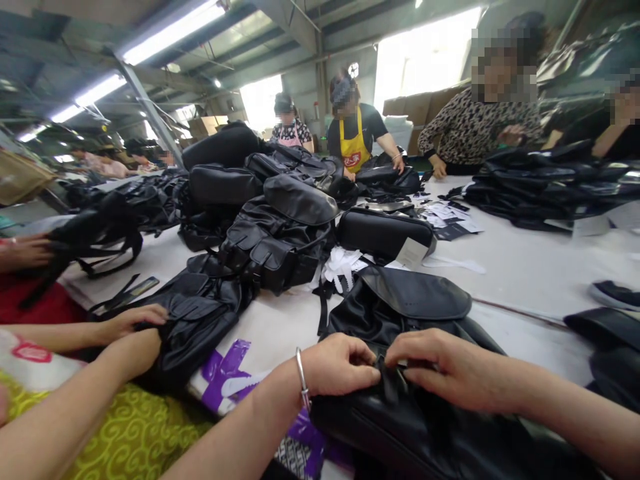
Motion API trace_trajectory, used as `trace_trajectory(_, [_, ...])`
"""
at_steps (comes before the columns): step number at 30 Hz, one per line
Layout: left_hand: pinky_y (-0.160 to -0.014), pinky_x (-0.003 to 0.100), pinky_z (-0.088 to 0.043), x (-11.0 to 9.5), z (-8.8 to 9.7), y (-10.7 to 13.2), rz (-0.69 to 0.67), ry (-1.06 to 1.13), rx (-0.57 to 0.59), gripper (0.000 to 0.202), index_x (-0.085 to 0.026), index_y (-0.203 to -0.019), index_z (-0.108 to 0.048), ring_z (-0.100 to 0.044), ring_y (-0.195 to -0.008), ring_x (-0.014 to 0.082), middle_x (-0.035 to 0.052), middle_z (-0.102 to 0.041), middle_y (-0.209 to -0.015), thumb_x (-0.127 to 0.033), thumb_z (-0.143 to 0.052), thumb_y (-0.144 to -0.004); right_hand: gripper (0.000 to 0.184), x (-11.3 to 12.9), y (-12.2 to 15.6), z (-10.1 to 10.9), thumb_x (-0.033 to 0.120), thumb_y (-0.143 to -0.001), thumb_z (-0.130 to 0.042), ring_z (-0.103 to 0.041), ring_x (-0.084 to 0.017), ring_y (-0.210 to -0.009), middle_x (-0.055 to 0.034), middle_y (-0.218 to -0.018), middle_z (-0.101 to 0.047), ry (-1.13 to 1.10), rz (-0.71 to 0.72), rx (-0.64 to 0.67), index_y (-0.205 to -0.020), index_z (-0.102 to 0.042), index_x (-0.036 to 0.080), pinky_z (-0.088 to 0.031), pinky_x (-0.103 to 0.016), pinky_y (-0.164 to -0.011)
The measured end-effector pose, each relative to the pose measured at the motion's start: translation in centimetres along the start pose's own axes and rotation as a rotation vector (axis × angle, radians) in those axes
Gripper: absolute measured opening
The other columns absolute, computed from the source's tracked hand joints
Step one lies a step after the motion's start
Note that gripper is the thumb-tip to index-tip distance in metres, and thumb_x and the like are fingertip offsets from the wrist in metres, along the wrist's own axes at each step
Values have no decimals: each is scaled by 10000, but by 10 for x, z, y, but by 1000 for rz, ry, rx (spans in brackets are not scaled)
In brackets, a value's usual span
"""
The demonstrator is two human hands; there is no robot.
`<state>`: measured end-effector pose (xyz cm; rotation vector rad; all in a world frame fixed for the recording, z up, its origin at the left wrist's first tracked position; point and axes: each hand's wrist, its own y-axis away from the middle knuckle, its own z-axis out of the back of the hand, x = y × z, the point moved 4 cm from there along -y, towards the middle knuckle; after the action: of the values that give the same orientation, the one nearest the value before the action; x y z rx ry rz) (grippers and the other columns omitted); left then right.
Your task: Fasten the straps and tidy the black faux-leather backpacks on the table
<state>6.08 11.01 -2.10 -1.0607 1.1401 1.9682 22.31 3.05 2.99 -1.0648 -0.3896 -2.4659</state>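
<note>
In front of me a black leather-look backpack (415, 297) lies on the white table, its rounded flap pointing away from me. My left hand (343, 363), with a silver bangle at the wrist, pinches a short black strap (393, 380) near the middle of the bag. From the other side my right hand (443, 367) grips the same strap, thumb and fingers closed on it. Both hands nearly meet there, and the fingertips partly cover the strap. The bag's lower part runs out of view at the bottom.
Left of me a co-worker's hands (133, 333) work on another black backpack (200, 313). More backpacks (285, 233) are heaped ahead. White paper strips (343, 267) and tags (445, 217) lie on the table (540, 267). Purple tape (227, 373) marks the near edge. Several people stand opposite.
</note>
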Motion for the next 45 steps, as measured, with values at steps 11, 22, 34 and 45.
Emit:
trace_trajectory(11, [-655, 224, -412, 3, -2, 4, 34, 37, -32, 357, -163, -1013, -723, -542, -715, 119, 8, -669, -832, -356, -641, -724, 226, 1, -25, 5, 355, -940, -603, -605, -159, -828, -31, -846, -670, -140, 110, 140, -926, -757, 190, -452, -250, -782])
trace_trajectory(22, [-634, 218, -383, 15, -6, -4, 107, 343, -17, 343, -134, -849, -701, -496, -647, 81, -28, -607, -716, -313, -777, -567, 216, -40, -35, 26, 319, -879, -640, -585, -163, -855, -42, -919, -622, -141, 59, 68, -741, -662, 154, -456, -280, -815])
trace_trajectory(34, [-611, 219, -365, 18, -6, -5, 133, 337, -16, 298, -139, -860, -703, -491, -623, 71, -40, -604, -705, -308, -736, -618, 187, -35, -46, 19, 212, -877, -590, -557, -147, -793, -32, -877, -595, -52, 91, 133, -705, -637, 156, -452, -264, -769])
trace_trajectory(45, [-600, 235, -341, 18, -6, -2, 78, 304, -11, 230, -135, -779, -680, -478, -624, 89, -31, -592, -690, -273, -690, -596, 143, -15, -54, -10, 167, -834, -629, -561, -153, -812, -18, -811, -586, -69, 57, 120, -692, -647, 160, -447, -249, -768])
